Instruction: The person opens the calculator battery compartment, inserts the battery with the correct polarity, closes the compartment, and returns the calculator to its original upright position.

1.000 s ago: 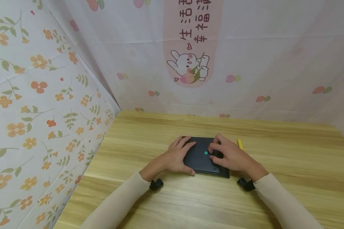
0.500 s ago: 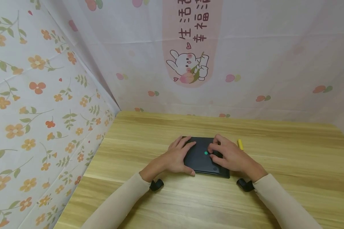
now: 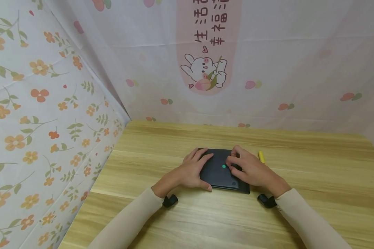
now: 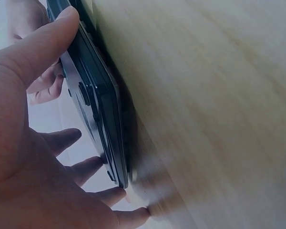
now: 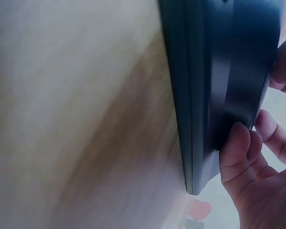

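Observation:
A flat black rectangular device (image 3: 216, 178) lies on the table, a round green dot (image 3: 223, 166) near the middle of its upper face. Small round feet show on that face in the left wrist view. My left hand (image 3: 194, 169) rests over the left end with fingers spread, its thumb (image 4: 47, 43) along the near edge. My right hand (image 3: 250, 167) is bent over the right part, fingers curled and fingertips beside the green dot. In the right wrist view the right thumb (image 5: 236, 143) touches the face; I cannot tell whether the fingertips pinch anything.
A short yellow cylinder (image 3: 261, 157) lies just behind the right hand, partly hidden by it. The wooden table (image 3: 162, 138) meets a printed cloth (image 3: 268, 62) at the back, and a flowered cloth (image 3: 50, 114) hangs on the left. Black cameras (image 3: 170, 200) sit at both wrists.
The right fingertips have shifted very slightly by the green dot. My left hand and the device have kept their places.

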`<control>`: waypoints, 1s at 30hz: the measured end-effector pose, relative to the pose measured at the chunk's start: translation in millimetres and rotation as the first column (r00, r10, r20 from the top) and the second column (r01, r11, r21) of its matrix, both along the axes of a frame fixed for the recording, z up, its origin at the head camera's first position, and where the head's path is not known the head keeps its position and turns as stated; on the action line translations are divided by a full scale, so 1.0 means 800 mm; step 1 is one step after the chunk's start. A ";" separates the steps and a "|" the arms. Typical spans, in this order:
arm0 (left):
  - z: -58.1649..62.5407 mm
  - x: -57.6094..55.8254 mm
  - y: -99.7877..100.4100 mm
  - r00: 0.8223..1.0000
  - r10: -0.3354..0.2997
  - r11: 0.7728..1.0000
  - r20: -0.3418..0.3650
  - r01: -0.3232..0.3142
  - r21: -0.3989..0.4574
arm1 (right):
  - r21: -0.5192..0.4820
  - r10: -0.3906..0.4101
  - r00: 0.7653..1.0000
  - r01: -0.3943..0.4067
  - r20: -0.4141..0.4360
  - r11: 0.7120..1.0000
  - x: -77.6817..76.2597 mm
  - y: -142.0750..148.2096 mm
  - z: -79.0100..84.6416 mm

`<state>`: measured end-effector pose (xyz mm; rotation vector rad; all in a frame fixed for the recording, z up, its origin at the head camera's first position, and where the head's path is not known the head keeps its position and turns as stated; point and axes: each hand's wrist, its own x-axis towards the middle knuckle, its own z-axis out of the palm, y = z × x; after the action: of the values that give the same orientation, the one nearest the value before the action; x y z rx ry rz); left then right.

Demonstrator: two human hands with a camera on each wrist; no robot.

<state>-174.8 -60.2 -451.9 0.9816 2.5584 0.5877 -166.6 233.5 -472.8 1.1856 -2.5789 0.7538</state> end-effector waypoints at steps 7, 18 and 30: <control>-0.001 -0.001 -0.001 1.000 -0.009 1.000 -0.009 0.009 0.001 | 0.005 -0.026 0.998 0.026 0.058 1.000 0.003 0.001 0.005; 0.000 -0.002 0.000 1.000 -0.013 1.000 -0.004 0.013 0.009 | 0.000 -0.067 0.983 0.068 0.172 0.998 0.009 0.009 0.007; -0.002 -0.001 -0.002 1.000 -0.002 1.000 -0.010 0.003 0.017 | -0.005 -0.051 0.954 0.054 0.294 0.999 0.014 0.014 0.019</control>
<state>-175.3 -61.8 -453.8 0.9959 2.5646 0.6066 -155.1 245.0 -457.4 1.0661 -2.8238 1.0024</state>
